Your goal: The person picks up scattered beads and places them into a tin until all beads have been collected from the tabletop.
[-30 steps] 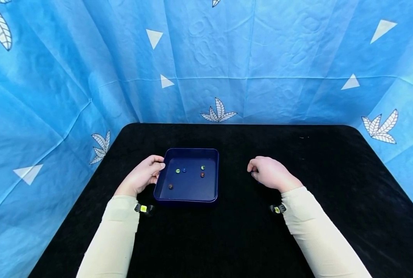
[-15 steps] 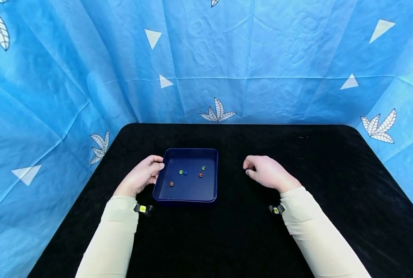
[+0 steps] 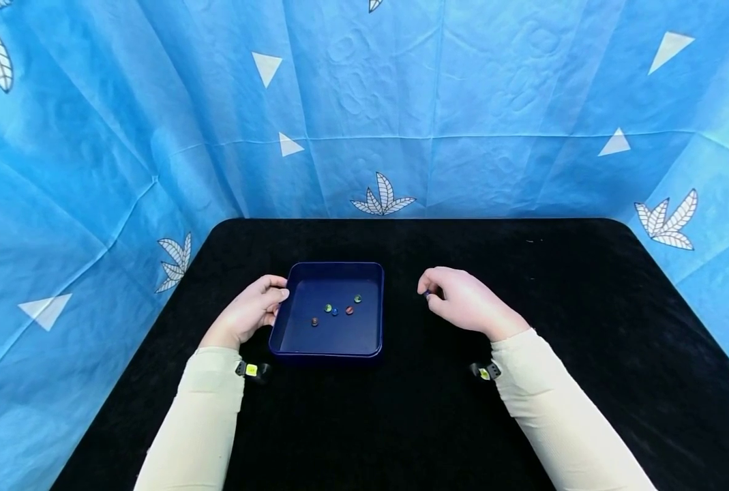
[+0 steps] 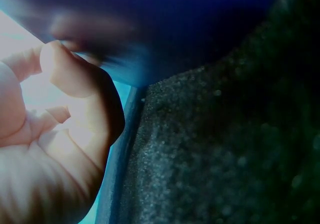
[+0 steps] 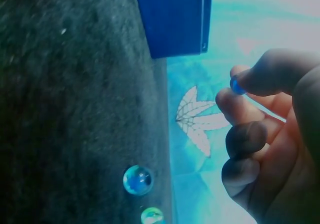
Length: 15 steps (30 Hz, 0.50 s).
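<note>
The right hand (image 3: 465,300) is pinching a round blue glass marble (image 5: 237,86) in its fingers, half hiding it, right of the square dark-blue tray (image 3: 333,339). The left hand (image 3: 250,310), fingers partly hidden, is gripping the tray's left side. The right-wrist view is cropping a clear greenish marble (image 5: 152,216).

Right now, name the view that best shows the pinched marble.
Right wrist: the blue marble shows largest, pinched in the right hand. The head view shows a tiny speck; the left wrist view, nothing.
</note>
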Motion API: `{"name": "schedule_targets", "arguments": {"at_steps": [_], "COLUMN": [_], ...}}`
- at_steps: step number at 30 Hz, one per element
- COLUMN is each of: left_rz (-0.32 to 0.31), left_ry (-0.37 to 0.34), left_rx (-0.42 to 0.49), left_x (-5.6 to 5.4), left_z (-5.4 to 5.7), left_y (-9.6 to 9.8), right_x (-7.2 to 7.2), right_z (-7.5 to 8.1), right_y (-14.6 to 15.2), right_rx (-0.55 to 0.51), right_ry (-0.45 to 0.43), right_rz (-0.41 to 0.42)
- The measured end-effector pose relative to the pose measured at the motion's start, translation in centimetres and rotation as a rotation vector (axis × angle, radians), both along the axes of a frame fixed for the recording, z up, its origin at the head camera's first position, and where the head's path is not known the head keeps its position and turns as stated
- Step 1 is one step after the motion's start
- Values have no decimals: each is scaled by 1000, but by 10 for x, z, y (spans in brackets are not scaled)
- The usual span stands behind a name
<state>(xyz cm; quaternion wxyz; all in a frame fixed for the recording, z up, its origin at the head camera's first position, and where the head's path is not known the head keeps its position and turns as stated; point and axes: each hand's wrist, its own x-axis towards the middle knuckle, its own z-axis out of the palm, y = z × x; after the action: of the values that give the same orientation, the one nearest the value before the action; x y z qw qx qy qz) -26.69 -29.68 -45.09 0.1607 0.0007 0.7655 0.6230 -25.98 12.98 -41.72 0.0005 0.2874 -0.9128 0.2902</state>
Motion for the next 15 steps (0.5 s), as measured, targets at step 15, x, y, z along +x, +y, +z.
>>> {"name": "schedule_targets", "arguments": {"at_steps": [15], "left_rz": [-8], "left_ry": [1], "left_rx": [-5], "left_x": [0], "left_z": [1], "left_y": [0], "right_x": [5], "right_z": [25], "right_y": [-25], "right_rx": [11], "right_ry": [74], "right_rz": [23]}}
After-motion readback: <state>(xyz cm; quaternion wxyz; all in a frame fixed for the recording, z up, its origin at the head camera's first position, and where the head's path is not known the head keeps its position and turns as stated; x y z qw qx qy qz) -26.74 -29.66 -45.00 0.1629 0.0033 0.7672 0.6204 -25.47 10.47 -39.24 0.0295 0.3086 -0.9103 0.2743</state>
